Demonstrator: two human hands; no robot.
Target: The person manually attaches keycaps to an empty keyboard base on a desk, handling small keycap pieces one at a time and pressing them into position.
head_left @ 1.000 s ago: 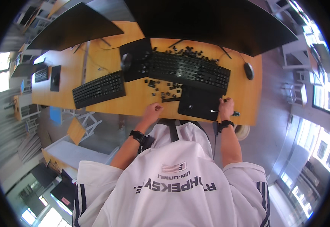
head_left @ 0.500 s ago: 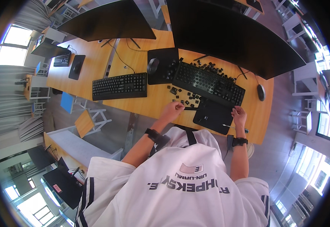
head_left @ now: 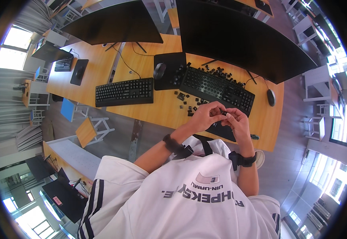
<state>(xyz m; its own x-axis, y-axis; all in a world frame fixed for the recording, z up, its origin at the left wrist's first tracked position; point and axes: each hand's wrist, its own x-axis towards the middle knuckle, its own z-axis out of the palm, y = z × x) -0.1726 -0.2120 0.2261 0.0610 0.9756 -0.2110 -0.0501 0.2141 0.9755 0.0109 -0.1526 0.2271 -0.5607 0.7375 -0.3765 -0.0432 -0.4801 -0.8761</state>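
Note:
Just in front of a black keyboard my two hands meet, fingertips pinched together. Between them is a small black keycap, mostly covered by the fingers. My left hand grips it from the left and my right hand from the right. Many keys of the keyboard have their caps off, while its right end still carries caps. Loose black keycaps lie to the left of my hands, and more keycaps are heaped behind the keyboard. Under my hands lies a black mat, partly hidden.
A large monitor stands behind the keyboard. To the left are a second keyboard and a mouse on a pad. Another mouse sits at the right. A dark green handle lies by the desk's front edge.
My hands were apart, the left by the loose keycaps and the right at the mat's right side. They have come together over the mat, around the small keycap.

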